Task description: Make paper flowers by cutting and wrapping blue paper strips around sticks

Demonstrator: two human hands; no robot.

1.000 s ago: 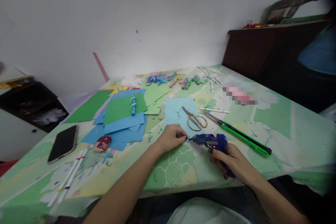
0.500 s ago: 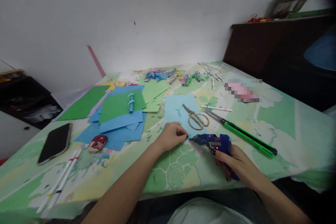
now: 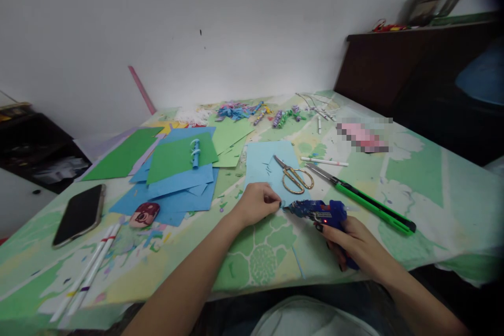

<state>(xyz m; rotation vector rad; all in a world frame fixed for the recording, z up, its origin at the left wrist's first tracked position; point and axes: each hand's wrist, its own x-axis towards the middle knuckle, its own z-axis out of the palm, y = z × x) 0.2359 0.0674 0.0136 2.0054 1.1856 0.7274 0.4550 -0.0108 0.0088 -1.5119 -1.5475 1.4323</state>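
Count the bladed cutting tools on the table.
2: gold-handled scissors lying across the right edge of the light blue sheet, and a green utility knife to their right. Any under the stacked paper sheets would be hidden.

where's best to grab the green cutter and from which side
Probably the green handle, from the person's right: it's long and slim, its butt end lies near and right, while the exposed blade points away and left.
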